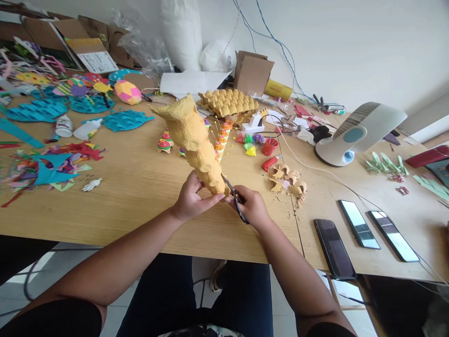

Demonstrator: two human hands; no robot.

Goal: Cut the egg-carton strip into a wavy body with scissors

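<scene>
A long yellow egg-carton piece (199, 150), bumpy and rolled like a tube, rises tilted above the table, its wide end up and to the left. My left hand (192, 199) is closed around its lower end, thumb along the bottom. My right hand (250, 206) grips black-handled scissors (234, 193), whose blades lie against the right edge of the carton's lower end. How far the blades are apart is hard to make out. Behind the carton piece stands a painted orange and white column (222, 140) with yellow-headed pins around it.
Carton scraps (287, 180) and a red utility knife (271, 163) lie right of my hands. Several phones, including a dark one (335, 248), rest near the front edge. A white fan (354, 133) stands farther back, its cable crossing the table. Paper cuttings (56, 166) lie left; an egg tray (228, 102) sits behind.
</scene>
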